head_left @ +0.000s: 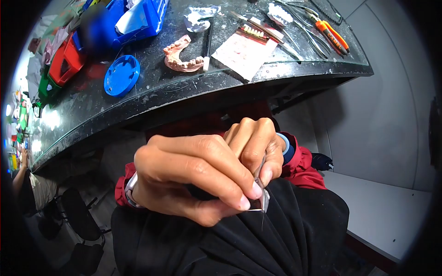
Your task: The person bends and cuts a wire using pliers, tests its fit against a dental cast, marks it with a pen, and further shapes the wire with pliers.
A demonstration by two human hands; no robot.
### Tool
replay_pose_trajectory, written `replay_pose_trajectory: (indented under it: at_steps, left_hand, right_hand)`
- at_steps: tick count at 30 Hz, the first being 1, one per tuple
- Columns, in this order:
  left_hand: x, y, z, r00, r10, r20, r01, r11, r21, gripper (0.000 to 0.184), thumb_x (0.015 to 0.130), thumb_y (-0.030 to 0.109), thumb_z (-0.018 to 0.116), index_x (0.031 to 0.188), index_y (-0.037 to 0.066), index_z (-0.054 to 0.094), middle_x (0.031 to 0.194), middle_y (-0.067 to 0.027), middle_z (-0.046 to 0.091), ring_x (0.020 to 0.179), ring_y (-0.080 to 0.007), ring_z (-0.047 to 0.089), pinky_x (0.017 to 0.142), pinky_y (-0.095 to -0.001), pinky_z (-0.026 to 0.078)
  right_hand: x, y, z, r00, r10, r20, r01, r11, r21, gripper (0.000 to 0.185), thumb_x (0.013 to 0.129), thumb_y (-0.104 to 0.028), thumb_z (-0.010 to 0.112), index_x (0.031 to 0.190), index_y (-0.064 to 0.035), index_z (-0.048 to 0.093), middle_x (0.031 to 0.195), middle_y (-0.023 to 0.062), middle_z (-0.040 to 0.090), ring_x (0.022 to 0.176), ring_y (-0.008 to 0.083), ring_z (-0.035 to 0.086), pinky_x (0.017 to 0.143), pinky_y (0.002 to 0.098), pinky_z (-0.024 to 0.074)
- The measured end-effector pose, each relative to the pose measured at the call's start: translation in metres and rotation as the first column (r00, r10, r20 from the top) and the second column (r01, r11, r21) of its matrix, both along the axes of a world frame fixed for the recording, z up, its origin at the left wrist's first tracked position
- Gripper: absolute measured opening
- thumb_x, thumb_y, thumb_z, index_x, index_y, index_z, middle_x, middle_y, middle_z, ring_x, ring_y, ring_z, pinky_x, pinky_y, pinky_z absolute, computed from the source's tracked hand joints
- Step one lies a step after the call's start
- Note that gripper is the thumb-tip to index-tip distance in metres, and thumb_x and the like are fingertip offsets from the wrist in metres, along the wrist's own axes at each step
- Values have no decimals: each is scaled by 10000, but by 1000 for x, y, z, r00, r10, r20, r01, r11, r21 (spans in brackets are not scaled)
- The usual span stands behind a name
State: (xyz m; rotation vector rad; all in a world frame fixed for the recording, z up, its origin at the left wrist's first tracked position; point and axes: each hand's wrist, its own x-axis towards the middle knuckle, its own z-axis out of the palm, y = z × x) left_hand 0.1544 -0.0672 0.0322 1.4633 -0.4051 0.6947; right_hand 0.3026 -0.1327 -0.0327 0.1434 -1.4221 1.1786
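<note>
Above the dark cloth of the lap, my left hand (pixel 193 172) is closed, its thumb and fingertips pinching a small dark piece with a clear, shiny edge (pixel 264 201). My right hand (pixel 258 145) is closed beside it, thumb and fingers gripping a thin metal tool (pixel 263 165) that points down to the piece. A fine dark tip shows just below the piece. Part of the small piece is hidden behind my left fingertips. The two hands are close together, in front of the bench edge.
On the bench (pixel 161 89) are a pink dental model (pixel 177 61), a blue lid (pixel 122 76), a pink-stained paper (pixel 239 53) with a row of teeth (pixel 253 31), orange-handled pliers (pixel 329 34) and blue bins (pixel 142 20). Another person's arm (pixel 20 172) shows at far left.
</note>
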Motion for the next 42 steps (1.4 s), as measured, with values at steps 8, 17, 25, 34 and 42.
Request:
replay_pose_trajectory:
  at_steps: [8,17,25,34,42]
  left_hand:
    - [-2,-6,1,991,124,49,-127,989,74,112,698,-20,773,761,5,684,832,-126,678,701,-193,641,634,-252,532]
    - [-5,4,7,974,222,-42,-212,961,178,123,635,-42,724,738,6,677,808,-132,666,699,-217,645,616,-273,545]
    - [-12,8,0,934,351,-69,-343,934,105,166,602,-93,694,737,0,668,820,-131,674,738,-202,657,652,-280,530]
    - [-13,5,-1,916,373,-146,-377,926,3,108,605,-64,577,651,30,549,813,-159,643,725,-207,619,662,-296,510]
    - [-15,8,-1,918,340,-206,-368,922,-117,67,658,-35,574,655,15,528,822,-164,617,741,-198,604,700,-302,513]
  right_hand:
    - [2,3,0,996,-86,11,86,996,31,289,852,-118,660,622,49,604,655,167,608,553,242,590,504,305,449]
    - [57,-13,-3,970,-12,243,58,981,-185,403,879,-253,611,650,79,612,845,281,665,760,339,688,649,377,531]
    - [122,-54,47,-323,-793,516,891,-71,449,128,804,-100,582,822,26,561,799,133,586,719,232,598,672,318,472]
    - [175,-27,20,-693,-553,463,655,-215,724,174,843,-131,604,952,3,609,1046,135,580,1009,319,552,890,395,437]
    - [270,-43,35,-805,-204,557,590,-380,713,334,820,-311,695,862,12,620,908,170,622,854,296,597,727,387,467]
